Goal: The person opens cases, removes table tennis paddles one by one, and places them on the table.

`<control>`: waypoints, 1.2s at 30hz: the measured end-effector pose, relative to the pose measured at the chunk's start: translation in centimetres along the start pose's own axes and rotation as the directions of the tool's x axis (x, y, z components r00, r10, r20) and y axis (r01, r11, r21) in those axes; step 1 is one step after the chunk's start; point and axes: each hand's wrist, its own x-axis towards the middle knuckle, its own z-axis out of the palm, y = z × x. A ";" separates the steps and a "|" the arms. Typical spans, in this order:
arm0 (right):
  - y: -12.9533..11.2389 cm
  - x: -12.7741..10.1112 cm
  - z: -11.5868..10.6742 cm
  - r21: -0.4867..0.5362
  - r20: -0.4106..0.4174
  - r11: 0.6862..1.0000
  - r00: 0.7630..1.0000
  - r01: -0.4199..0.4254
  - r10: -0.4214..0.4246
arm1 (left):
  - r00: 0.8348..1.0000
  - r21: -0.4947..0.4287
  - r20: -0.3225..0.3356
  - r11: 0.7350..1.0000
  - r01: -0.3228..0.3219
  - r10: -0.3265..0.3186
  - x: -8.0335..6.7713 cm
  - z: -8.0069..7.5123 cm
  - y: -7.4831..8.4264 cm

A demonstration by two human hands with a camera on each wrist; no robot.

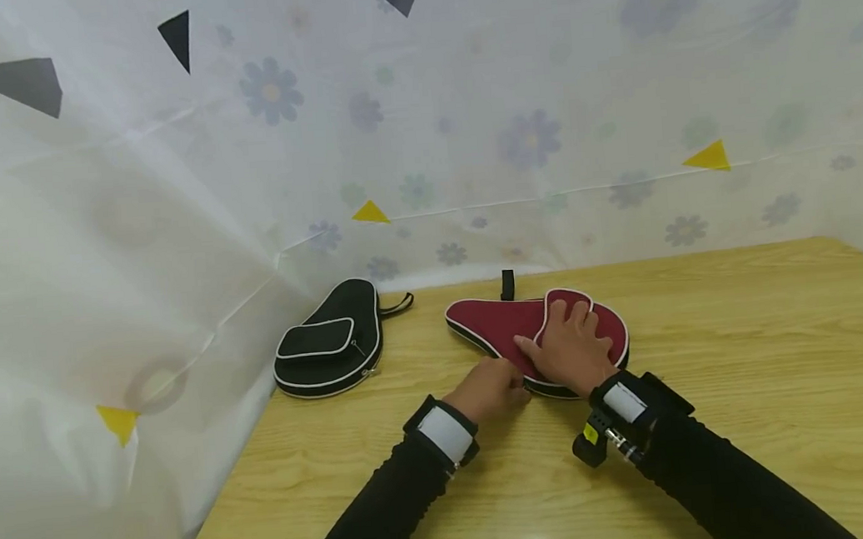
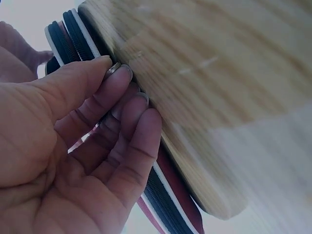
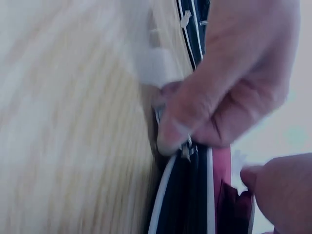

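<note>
A dark red table-tennis paddle case (image 1: pixel 483 318) with white piping and a black zippered side lies on the table. At its near edge my left hand (image 1: pixel 491 388) pinches a small metal zipper pull (image 2: pixel 113 68) between thumb and index finger. The zipper slider (image 3: pixel 186 149) shows just beside those fingertips in the right wrist view. My right hand (image 1: pixel 574 350) rests on top of the case with fingers spread over its raised pocket, pressing it down. The case's black zipper band (image 2: pixel 163 197) runs past the left fingers.
To the left a black paddle case (image 1: pixel 362 308) with white piping, a front pocket and a wrist loop lies on the wooden table (image 1: pixel 747 381). A flower-printed white sheet (image 1: pixel 452 134) hangs behind and along the left side.
</note>
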 end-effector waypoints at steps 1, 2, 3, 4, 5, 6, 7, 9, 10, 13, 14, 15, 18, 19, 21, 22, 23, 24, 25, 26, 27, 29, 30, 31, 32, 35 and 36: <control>-0.2 -0.1 0.1 -0.014 0.000 1.000 1.000 -0.019 0.019 | 1.000 0.000 0.002 1.000 0.005 -0.005 0.0 0.0 0.0; -0.5 -0.1 0.1 -0.033 0.005 0.999 0.999 -0.032 0.032 | 1.000 0.000 0.002 1.000 0.007 -0.007 0.0 0.0 0.0; -0.6 -0.2 0.2 -0.050 0.014 0.998 0.999 -0.041 0.042 | 1.000 0.002 0.004 1.000 0.008 -0.008 0.0 0.1 0.0; -0.7 -0.2 0.2 -0.066 0.021 0.997 0.999 -0.042 0.044 | 1.000 0.006 0.005 1.000 0.009 -0.009 0.0 0.1 0.0; -0.8 -0.2 0.2 -0.082 0.028 0.996 0.999 -0.042 0.045 | 1.000 0.009 0.008 1.000 0.011 -0.012 0.0 0.0 0.0; -0.9 -0.1 0.2 -0.093 0.035 0.995 0.999 -0.035 0.038 | 1.000 0.008 0.009 1.000 0.012 -0.012 0.0 0.0 -0.1; -0.9 -0.1 0.2 -0.105 0.041 0.994 0.999 -0.024 0.028 | 1.000 0.007 0.008 1.000 0.011 -0.011 0.0 0.0 0.0; -0.7 0.0 0.2 -0.120 0.055 0.993 0.998 0.009 -0.003 | 1.000 0.013 0.008 1.000 0.011 -0.012 0.0 -0.1 0.0; -0.6 0.1 0.1 -0.124 0.065 0.992 0.998 0.030 -0.022 | 1.000 0.011 0.010 1.000 0.013 -0.013 0.0 -0.1 0.1; -0.2 0.3 0.0 -0.135 0.108 0.987 0.992 0.085 -0.070 | 1.000 0.007 0.011 1.000 0.010 -0.010 0.0 -0.2 0.1; -0.2 0.3 -0.2 -0.135 0.124 0.986 0.989 0.099 -0.082 | 1.000 0.005 0.012 1.000 0.009 -0.009 0.0 -0.2 0.1; -0.1 0.3 -0.3 -0.136 0.142 0.985 0.986 0.109 -0.090 | 1.000 0.004 0.011 1.000 0.008 -0.008 0.1 -0.2 0.1; 0.0 0.5 -0.5 -0.144 0.184 0.980 0.977 0.138 -0.110 | 1.000 0.000 0.012 1.000 0.013 -0.013 0.1 -0.2 0.1; 0.0 0.6 -0.5 -0.149 0.195 0.978 0.974 0.148 -0.117 | 1.000 -0.002 0.013 1.000 0.017 -0.017 0.1 -0.2 0.1; 0.0 0.6 -0.5 -0.155 0.216 0.974 0.968 0.164 -0.129 | 1.000 -0.008 0.013 1.000 0.023 -0.023 0.1 -0.1 0.0; 0.1 0.6 -0.6 -0.158 0.222 0.972 0.966 0.173 -0.136 | 1.000 -0.012 0.013 1.000 0.024 -0.024 0.1 0.0 0.0; 0.2 0.6 -0.6 -0.160 0.228 0.971 0.963 0.180 -0.141 | 1.000 -0.014 0.011 1.000 0.022 -0.022 0.1 0.0 0.0; 0.2 0.6 -0.7 -0.160 0.236 0.969 0.960 0.190 -0.149 | 1.000 -0.011 0.008 1.000 0.019 -0.019 0.1 0.1 0.0; 0.2 0.6 -0.9 -0.159 0.246 0.967 0.957 0.198 -0.155 | 1.000 -0.012 0.006 1.000 0.018 -0.018 0.1 0.1 0.0; 0.3 0.6 -1.0 -0.160 0.256 0.965 0.953 0.209 -0.164 | 1.000 -0.009 0.004 1.000 0.018 -0.018 0.1 0.1 0.0; 0.4 0.5 -1.2 -0.161 0.264 0.962 0.949 0.219 -0.172 | 1.000 -0.006 0.002 1.000 0.019 -0.019 0.1 0.1 0.0; 0.6 0.5 -1.5 -0.169 0.277 0.955 0.941 0.245 -0.193 | 1.000 0.005 -0.004 1.000 0.020 -0.020 0.1 0.1 0.0; 0.8 0.5 -1.6 -0.173 0.282 0.950 0.938 0.259 -0.204 | 1.000 0.010 -0.004 1.000 0.025 -0.025 0.1 0.1 0.1; 1.0 0.6 -1.7 -0.177 0.283 0.946 0.935 0.270 -0.214 | 0.999 0.010 -0.004 0.999 0.032 -0.032 0.2 0.1 0.1; 1.2 0.6 -1.7 -0.182 0.283 0.942 0.933 0.281 -0.223 | 0.999 0.016 -0.006 0.999 0.037 -0.037 0.2 0.1 0.1; 1.7 0.8 -1.7 -0.184 0.282 0.932 0.925 0.312 -0.254 | 0.999 0.023 -0.014 0.999 0.044 -0.043 0.2 0.2 0.1; 1.8 0.8 -1.7 -0.183 0.282 0.928 0.922 0.324 -0.267 | 0.999 0.018 -0.015 0.999 0.048 -0.048 0.3 0.2 0.2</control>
